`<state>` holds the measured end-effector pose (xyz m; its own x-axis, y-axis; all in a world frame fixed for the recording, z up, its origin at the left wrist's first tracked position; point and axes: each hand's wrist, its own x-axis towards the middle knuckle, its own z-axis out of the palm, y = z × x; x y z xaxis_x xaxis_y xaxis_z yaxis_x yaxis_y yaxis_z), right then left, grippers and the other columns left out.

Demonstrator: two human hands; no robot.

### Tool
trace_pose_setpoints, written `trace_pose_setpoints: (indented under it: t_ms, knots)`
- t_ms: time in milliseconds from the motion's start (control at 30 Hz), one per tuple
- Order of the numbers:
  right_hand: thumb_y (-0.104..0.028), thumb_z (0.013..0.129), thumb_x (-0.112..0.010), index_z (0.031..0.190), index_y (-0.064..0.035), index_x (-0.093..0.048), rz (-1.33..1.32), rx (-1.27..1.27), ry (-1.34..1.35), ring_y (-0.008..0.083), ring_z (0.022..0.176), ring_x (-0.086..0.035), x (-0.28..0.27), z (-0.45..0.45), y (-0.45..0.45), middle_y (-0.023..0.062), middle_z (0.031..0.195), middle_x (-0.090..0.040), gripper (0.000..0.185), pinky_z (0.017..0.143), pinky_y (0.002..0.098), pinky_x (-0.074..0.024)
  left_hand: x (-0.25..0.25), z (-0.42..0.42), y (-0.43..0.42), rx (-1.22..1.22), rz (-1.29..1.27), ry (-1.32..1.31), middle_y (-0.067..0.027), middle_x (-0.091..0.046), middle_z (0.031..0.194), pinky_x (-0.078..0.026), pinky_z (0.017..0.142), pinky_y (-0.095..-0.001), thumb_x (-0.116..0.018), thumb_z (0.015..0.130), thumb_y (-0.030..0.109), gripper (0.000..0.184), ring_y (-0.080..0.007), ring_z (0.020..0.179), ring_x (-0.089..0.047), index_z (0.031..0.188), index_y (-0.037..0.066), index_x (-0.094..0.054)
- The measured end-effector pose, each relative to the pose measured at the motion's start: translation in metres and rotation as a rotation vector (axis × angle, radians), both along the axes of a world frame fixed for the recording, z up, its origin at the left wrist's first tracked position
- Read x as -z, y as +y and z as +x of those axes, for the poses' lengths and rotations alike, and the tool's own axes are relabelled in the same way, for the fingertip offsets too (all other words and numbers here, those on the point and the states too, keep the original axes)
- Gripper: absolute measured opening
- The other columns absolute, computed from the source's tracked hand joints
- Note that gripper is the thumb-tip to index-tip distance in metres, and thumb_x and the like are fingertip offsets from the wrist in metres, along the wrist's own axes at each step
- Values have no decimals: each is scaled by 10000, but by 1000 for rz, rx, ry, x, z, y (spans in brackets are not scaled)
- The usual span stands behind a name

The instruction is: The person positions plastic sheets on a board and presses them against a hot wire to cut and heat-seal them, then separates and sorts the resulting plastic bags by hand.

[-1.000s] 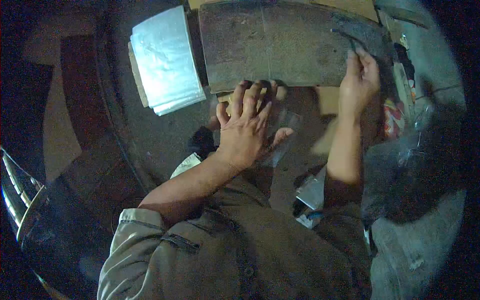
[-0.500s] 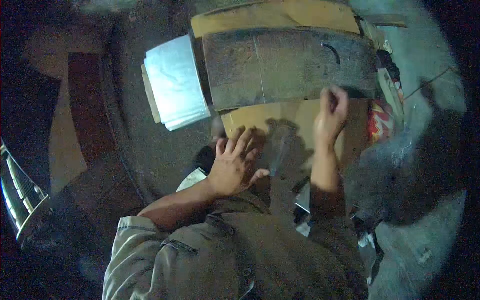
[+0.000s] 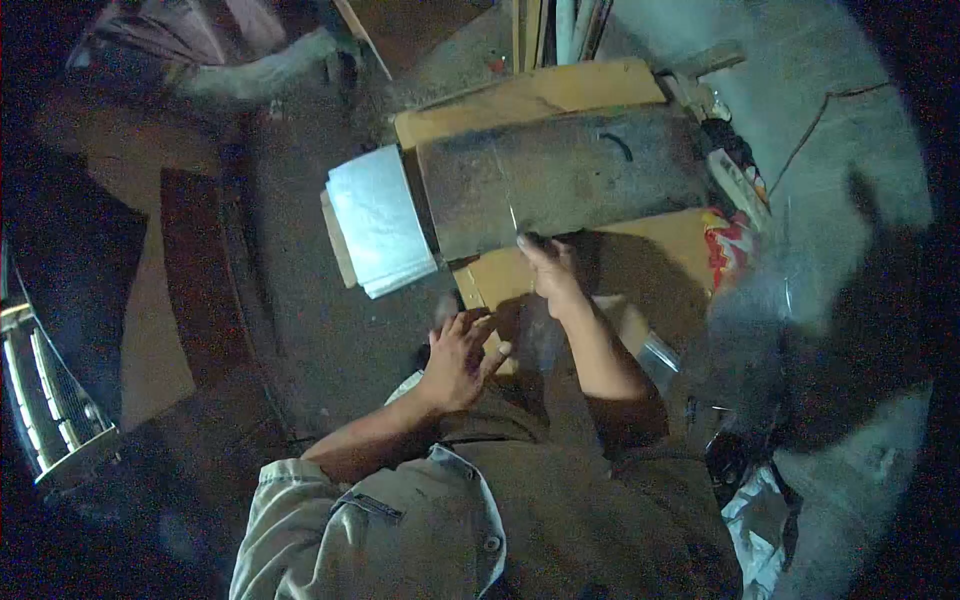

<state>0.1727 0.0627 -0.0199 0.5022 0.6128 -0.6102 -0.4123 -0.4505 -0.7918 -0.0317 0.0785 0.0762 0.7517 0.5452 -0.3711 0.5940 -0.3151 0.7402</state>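
My left hand [image 3: 460,362] is low in front of my body, palm down, fingers spread, by the near left corner of a yellow-brown sheet [image 3: 640,250]; it holds nothing that I can see. My right hand [image 3: 557,278] is over the same sheet, fingers curled in and thumb pointing up at the near edge of a dark, worn board [image 3: 570,180]. A thin bright line shows just above the thumb; whether it is held or part of the board, I cannot tell. A stack of shiny clear plastic sheets [image 3: 380,220] lies left of the board.
A dark curved strip [image 3: 617,146] lies on the board. Right of it are a red and white packet [image 3: 728,245] and mixed small items. A clear shiny piece [image 3: 658,352] is beside my right forearm. Crumpled white material [image 3: 757,530] lies lower right. Upright slats [image 3: 535,35] stand behind.
My right hand has moved left and nearer my body, from the board's right side to its near middle edge. My left hand stays spread, slightly lower in view. The camera view has shifted.
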Motion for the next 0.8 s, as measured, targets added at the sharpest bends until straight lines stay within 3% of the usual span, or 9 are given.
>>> trace_pose_setpoints:
  t_ms: [100,133,233,367,533,633,700,767,800]
  knots:
    - [-355,753,-735,930,-94,-621,23,78,32,58,635,-426,-70,-13,3,-42,756,-532,335,583,251,-363,9,-11,-2,-111,-145,-91,-190,-481,1255,-314,986,-478,-498,901,442,555,-329,1205,-429,1251,12,-482]
    - [-351,766,-722,923,-88,-617,66,64,95,54,594,-406,-83,-15,-2,-45,714,-510,323,539,231,-335,14,-10,1,-258,-540,-193,-191,-489,1274,-313,1005,-434,-478,914,467,596,-289,1225,-430,1276,-7,-464]
    - [-332,817,-666,881,-76,-591,83,51,112,43,516,-354,-110,-27,-18,-47,631,-436,274,451,208,-259,2,-10,8,-330,-889,-301,-186,-485,1295,-309,1013,-412,-485,909,489,655,-253,1250,-406,1328,-9,-410]
    - [-231,862,-615,824,-71,-574,134,-106,108,31,530,-361,-136,-42,-62,-52,613,-426,169,455,203,-258,4,-10,8,-411,-1388,-683,-177,-403,1366,-277,1016,-437,-414,870,624,790,-309,1256,-371,1398,44,-319]
    - [-168,886,-590,829,-60,-571,107,-402,194,45,574,-416,-140,-32,-125,-17,728,-516,124,475,216,-322,-11,-14,14,-554,-1304,-643,-177,-471,1292,-363,914,-451,-509,864,542,694,-315,1150,-465,1315,21,-430]
    - [-189,889,-593,853,-54,-575,-39,-474,-208,81,660,-495,-127,-38,-149,11,887,-539,141,546,237,-411,-6,-18,6,-407,-1325,-637,-151,-575,1143,-404,870,-418,-563,885,391,495,-285,1045,-540,1200,12,-515]
    - [-204,887,-603,970,-47,-565,113,-46,305,121,792,-546,-130,-50,-154,27,967,-518,181,667,267,-479,-15,-16,-7,-303,-1434,-708,-119,-626,1009,-422,849,-367,-565,899,290,337,-245,967,-573,1084,7,-564]
    - [-212,888,-602,1134,-37,-502,106,-97,391,153,939,-559,-110,-44,-176,51,1028,-534,318,800,291,-489,-18,-16,-21,-72,-1263,-701,-127,-630,997,-429,845,-340,-563,903,239,258,-211,949,-571,996,0,-594]
    - [-220,896,-587,1166,-33,-491,197,-276,-318,161,961,-561,-106,-48,-187,65,1072,-543,342,819,301,-487,-10,-21,-25,-38,-1265,-561,-126,-627,1018,-425,873,-330,-571,904,222,253,-198,967,-562,1003,-6,-619]
